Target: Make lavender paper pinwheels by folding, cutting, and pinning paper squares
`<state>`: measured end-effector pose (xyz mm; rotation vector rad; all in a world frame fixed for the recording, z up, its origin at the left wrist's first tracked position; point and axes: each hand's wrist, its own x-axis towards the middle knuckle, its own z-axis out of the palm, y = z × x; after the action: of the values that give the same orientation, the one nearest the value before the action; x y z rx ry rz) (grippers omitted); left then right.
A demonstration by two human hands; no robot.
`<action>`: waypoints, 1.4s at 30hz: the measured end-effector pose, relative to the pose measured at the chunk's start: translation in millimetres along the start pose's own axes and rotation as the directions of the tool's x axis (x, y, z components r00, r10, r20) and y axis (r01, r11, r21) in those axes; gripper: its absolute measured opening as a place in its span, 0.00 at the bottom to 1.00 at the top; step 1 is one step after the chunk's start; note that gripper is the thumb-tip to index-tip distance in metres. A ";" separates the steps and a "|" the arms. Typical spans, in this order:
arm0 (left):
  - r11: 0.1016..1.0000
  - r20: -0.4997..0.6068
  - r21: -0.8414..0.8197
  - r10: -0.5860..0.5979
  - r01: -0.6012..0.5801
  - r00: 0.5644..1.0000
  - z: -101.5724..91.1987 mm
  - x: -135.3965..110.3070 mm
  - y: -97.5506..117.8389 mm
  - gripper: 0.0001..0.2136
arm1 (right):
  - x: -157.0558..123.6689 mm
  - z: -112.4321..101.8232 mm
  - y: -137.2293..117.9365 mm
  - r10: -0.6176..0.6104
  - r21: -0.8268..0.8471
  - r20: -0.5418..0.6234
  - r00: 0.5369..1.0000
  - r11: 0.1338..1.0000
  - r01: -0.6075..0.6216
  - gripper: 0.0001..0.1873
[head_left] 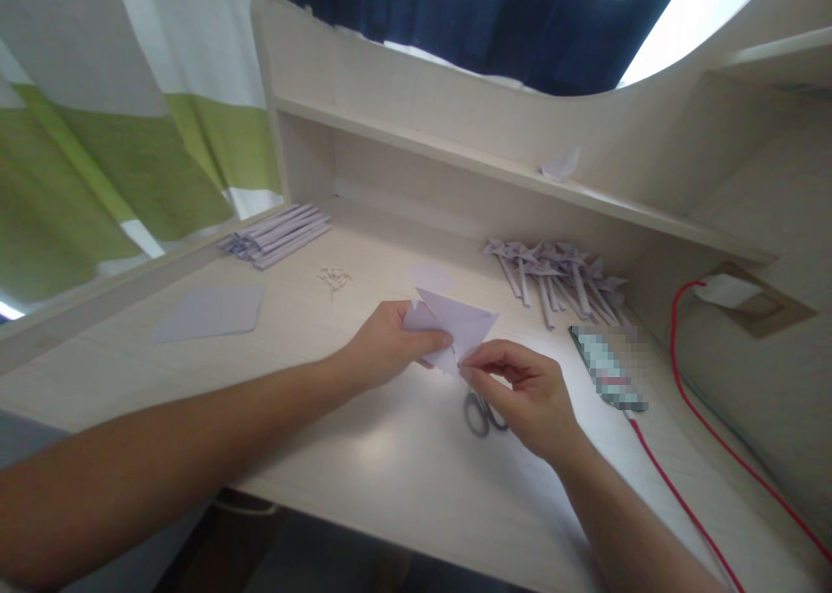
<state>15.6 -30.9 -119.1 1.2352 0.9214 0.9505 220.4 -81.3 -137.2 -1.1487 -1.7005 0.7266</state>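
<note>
My left hand (390, 346) is closed on a cut piece of pale paper (464, 320), thumb on top, with pointed flaps sticking out. My right hand (520, 385) is in a pinch at the paper's lower edge. A tiny thin piece shows at its fingertips, too small to name. Partly behind the right hand, a pair of scissors (477, 415) lies on the desk, its blades hidden. Further back is a little heap of small thin pieces (334, 279). Several paper pinwheels (549, 268) on rolled sticks lie at the back right.
Rolled paper sticks (279, 233) are stacked at the back left, behind flat paper sheets (211, 311). A phone (604, 368) with a red cable (682, 498) lies on the right. A shelf (455, 153) spans the desk's back, with a paper scrap (560, 166) on it.
</note>
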 end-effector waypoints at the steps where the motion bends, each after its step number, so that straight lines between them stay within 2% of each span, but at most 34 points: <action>1: 1.000 -0.003 0.006 -0.001 0.001 1.000 0.1 -0.3 0.5 0.01 | 0.1 0.2 0.1 -0.001 0.000 0.001 1.000 1.000 0.001 0.02; 37: 0.999 -0.031 0.032 0.010 -0.009 0.999 2.3 -1.7 4.0 0.01 | 1.0 1.3 0.5 -0.005 0.036 0.018 1.000 0.999 0.004 0.05; 42: 0.999 -0.038 0.038 0.028 -0.026 0.999 0.4 -0.9 0.6 0.05 | 0.8 1.0 1.8 -0.013 0.052 0.000 1.000 0.999 0.013 0.03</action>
<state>15.7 -31.8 -118.5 1.2677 0.9584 0.9850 220.0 -79.8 -138.8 -1.1015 -1.6780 0.7585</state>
